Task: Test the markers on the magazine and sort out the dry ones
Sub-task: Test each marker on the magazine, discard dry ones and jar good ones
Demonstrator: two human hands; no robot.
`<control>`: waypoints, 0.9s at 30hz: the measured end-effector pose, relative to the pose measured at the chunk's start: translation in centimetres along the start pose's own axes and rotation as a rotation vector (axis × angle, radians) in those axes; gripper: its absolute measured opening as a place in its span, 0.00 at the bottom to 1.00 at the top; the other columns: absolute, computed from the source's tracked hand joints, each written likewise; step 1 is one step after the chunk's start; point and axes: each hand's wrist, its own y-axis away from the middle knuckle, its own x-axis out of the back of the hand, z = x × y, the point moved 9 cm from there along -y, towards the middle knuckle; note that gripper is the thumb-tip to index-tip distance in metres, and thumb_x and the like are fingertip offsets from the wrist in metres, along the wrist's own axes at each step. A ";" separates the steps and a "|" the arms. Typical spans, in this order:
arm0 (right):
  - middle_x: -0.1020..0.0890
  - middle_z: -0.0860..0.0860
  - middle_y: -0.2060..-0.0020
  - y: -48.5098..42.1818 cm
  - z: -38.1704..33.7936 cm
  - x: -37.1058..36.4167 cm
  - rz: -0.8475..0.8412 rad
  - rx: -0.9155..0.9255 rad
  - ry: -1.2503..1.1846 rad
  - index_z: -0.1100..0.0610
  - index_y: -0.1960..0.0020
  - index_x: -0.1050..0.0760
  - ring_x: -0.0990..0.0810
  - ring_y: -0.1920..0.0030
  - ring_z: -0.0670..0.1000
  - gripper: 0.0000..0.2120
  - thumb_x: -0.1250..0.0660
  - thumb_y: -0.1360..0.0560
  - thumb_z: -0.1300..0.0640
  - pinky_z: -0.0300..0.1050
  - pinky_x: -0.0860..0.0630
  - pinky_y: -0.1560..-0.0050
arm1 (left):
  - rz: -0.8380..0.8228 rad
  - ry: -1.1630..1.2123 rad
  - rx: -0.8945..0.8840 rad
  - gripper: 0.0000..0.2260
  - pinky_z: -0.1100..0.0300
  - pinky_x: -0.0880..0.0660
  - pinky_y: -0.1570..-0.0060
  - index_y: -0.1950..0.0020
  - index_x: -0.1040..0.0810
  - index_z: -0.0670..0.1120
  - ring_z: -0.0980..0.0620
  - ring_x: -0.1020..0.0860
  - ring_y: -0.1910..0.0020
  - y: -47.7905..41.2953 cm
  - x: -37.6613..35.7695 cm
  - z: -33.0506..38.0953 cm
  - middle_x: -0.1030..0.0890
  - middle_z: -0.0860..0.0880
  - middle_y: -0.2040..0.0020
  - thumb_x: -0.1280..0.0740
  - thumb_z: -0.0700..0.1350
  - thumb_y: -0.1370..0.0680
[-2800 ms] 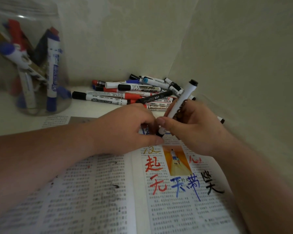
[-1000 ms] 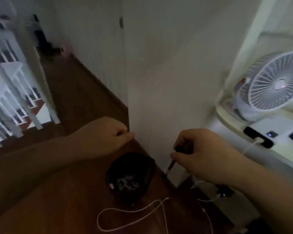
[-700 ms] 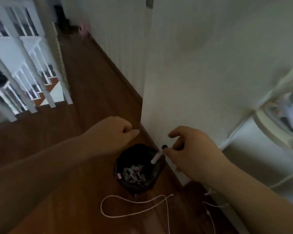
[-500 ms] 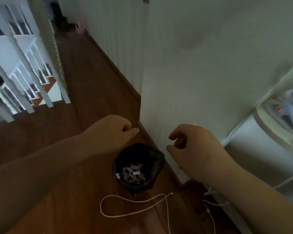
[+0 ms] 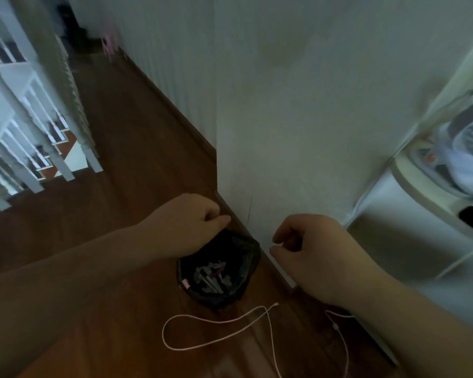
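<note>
Two hands over one black bin (image 5: 247, 249): the left hand (image 5: 191, 222) above its rim, the right hand (image 5: 311, 249) just beside it. I'd say it's the dump spot for dry ones. Left is balled into a fist; whether it hides anything, can't tell. Right hangs loosely curled, holding nothing. Markers (image 5: 210, 276) lie heaped in the bin between them, too jumbled to count. The magazine is out of view.

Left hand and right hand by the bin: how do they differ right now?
The left hand is a tight fist, thumb laid along the forefinger; the right hand is loosely curled, with a gap between thumb and forefinger. The left hand overlaps the rim of the black bin in view; the right hand sits beside it, in front of the white wall. Shared: neither holds anything that shows.
</note>
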 end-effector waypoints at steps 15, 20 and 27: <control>0.20 0.41 0.58 -9.5 8.5 -8.7 -0.049 -0.051 -0.144 0.42 0.47 0.24 0.22 0.59 0.40 0.07 0.31 0.23 0.53 0.31 0.27 0.63 | -0.168 0.007 0.366 0.04 0.61 0.33 0.54 0.48 0.23 0.51 0.54 0.26 0.52 -9.7 -19.3 -15.6 0.24 0.54 0.52 0.36 0.48 0.18; 0.20 0.42 0.59 -14.7 10.0 -14.5 -0.098 -0.058 -0.154 0.44 0.39 0.24 0.22 0.59 0.42 0.14 0.32 0.22 0.56 0.34 0.27 0.60 | 0.067 0.214 0.636 0.02 0.68 0.34 0.64 0.50 0.23 0.53 0.61 0.27 0.59 -4.9 -21.9 -22.0 0.24 0.58 0.56 0.35 0.48 0.19; 0.25 0.38 0.51 -17.9 13.3 -21.5 -0.201 -0.097 -0.221 0.43 0.27 0.31 0.24 0.53 0.41 0.22 0.37 0.19 0.57 0.32 0.29 0.54 | -0.165 0.255 0.796 0.07 0.59 0.29 0.63 0.48 0.22 0.49 0.49 0.23 0.58 -6.0 -31.6 -27.7 0.19 0.46 0.50 0.39 0.40 0.18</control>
